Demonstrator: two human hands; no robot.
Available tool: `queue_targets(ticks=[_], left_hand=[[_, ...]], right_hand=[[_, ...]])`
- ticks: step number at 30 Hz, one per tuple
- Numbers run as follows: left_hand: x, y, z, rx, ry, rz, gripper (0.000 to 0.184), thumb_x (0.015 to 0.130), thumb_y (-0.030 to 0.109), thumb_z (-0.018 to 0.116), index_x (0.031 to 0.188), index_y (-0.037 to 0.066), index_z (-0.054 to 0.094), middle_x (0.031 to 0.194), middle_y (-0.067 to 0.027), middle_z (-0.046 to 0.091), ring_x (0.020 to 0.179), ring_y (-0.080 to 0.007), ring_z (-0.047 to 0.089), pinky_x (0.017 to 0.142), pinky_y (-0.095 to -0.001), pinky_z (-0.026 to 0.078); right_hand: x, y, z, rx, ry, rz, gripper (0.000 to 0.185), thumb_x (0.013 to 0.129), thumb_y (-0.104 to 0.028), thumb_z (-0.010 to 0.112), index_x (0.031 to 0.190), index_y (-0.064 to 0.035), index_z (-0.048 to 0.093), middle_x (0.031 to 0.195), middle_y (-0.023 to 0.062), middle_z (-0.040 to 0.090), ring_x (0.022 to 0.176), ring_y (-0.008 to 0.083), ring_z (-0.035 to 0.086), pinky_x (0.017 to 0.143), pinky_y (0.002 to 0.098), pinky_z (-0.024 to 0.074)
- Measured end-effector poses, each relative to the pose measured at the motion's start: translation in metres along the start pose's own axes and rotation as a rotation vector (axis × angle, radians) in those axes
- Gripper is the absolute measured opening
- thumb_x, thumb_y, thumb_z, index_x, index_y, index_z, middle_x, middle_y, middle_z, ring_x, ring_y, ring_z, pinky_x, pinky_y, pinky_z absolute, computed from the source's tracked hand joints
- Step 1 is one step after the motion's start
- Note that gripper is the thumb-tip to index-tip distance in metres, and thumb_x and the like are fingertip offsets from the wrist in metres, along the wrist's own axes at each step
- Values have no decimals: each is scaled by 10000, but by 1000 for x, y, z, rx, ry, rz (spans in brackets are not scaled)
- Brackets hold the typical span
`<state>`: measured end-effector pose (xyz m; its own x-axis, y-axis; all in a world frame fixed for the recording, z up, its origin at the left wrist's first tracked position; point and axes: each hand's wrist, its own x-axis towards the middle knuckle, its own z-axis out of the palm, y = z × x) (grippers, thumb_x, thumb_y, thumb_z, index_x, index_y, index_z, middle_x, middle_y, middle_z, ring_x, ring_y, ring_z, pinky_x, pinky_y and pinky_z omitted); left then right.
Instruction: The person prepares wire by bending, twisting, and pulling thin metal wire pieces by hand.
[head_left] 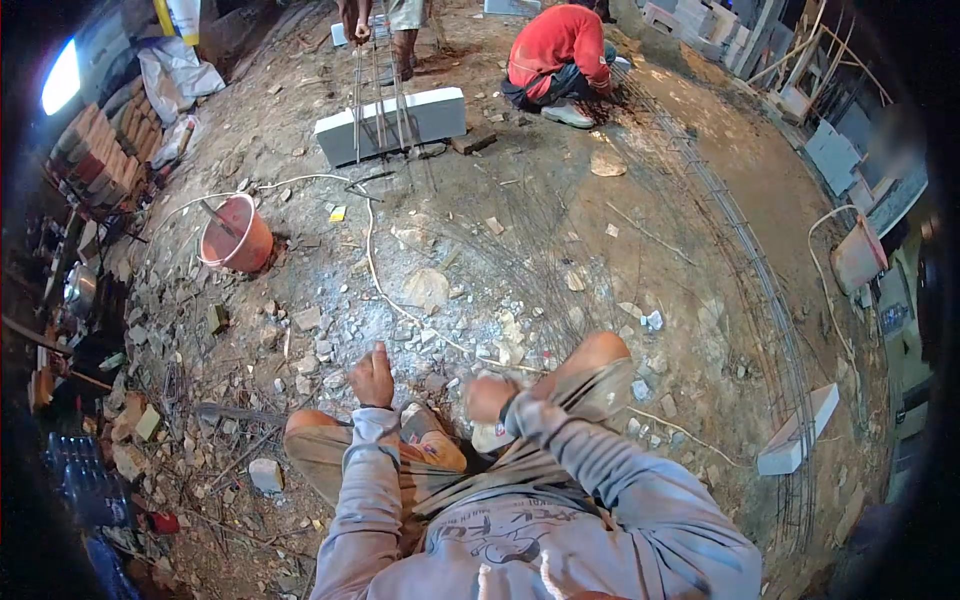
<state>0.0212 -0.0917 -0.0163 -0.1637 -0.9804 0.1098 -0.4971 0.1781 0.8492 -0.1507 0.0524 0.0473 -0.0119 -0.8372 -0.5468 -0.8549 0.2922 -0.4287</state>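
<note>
My left hand (372, 378) is over the rubble in front of my left knee, one digit pointing up and the other fingers curled. Whether anything is inside those fingers is hidden. Motion blurs my right hand (488, 398), which is beside my raised right knee, with a dark band at the wrist; its fingers cannot be made out. Between my knees a shoe (425, 428) shows below the hands. A pale cable (373, 250) runs across the stony ground ahead.
An orange bucket (254, 247) stands at left. Ahead is a pale block (435, 115) with upright rods by it and a standing person's legs. A person in red (553, 50) crouches beside a long rebar cage (735, 215). Another block (790, 440) lies at right.
</note>
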Motion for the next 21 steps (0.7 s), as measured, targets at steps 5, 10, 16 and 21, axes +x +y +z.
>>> queue_targets(ticks=[5,10,16,21], left_hand=[[-12,10,-1,34,35,179,479,910,341,405,623,-5,569,595,-242,536,553,-412,514,516,-486,352],[-10,9,-4,184,111,309,314,912,264,418,759,54,595,612,-179,554,543,-370,545,485,-459,412],[-18,19,-2,227,5,147,407,889,338,441,647,32,558,563,-194,515,524,-392,508,494,-477,373],[-7,25,-10,153,146,166,363,852,291,515,620,15,558,530,-193,504,486,-354,516,453,-444,358]], right_hand=[[-42,-24,-50,364,141,-687,237,822,-237,531,941,-36,573,740,109,585,612,254,565,593,368,474],[-4,58,11,-277,191,-205,77,834,-101,488,805,-98,560,691,73,567,547,217,537,514,349,460],[-92,-10,-57,907,-184,-154,142,827,-148,537,776,-17,560,629,25,525,475,113,504,412,248,421],[-42,75,16,302,235,-198,173,856,-170,506,845,-7,563,660,47,530,518,130,511,469,260,426]])
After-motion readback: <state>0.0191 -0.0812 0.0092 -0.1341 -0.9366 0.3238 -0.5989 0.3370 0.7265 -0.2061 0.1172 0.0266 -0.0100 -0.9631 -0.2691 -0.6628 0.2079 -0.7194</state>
